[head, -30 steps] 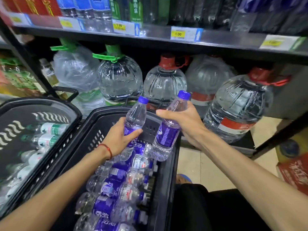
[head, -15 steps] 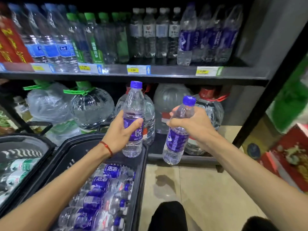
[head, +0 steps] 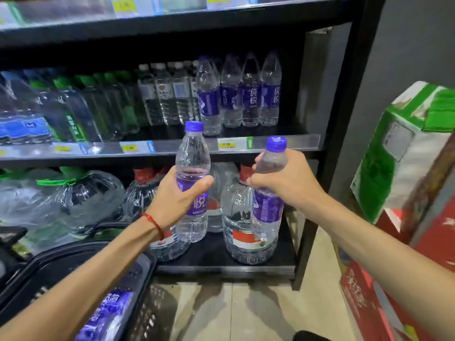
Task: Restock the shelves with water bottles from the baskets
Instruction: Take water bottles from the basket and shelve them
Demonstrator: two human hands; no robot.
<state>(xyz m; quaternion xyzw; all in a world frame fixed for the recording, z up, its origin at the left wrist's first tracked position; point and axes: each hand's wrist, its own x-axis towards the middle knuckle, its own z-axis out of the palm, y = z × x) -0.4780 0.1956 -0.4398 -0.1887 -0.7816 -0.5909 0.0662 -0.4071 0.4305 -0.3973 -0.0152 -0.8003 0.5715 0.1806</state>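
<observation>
My left hand [head: 174,200] grips an upright purple-label water bottle [head: 193,158] around its middle. My right hand [head: 288,180] grips a second purple-label bottle [head: 267,210] near its neck, slightly tilted. Both bottles hang in front of the lower shelf, just below the middle shelf [head: 283,142]. On that shelf stands a row of matching purple-label bottles [head: 241,97] at the right. The black basket [head: 61,264] at lower left holds more purple-label bottles [head: 108,313].
Green-label and blue-label bottles [head: 73,112] fill the middle shelf's left part. Large water jugs [head: 241,227] stand on the bottom shelf. A black upright post [head: 344,119] bounds the shelf on the right. Stacked cartons [head: 406,153] stand at the right. Tiled floor [head: 246,311] lies below.
Both hands have lifted their bottles up from the basket toward the middle shelf. The view has tilted upward and the basket has dropped to the lower left.
</observation>
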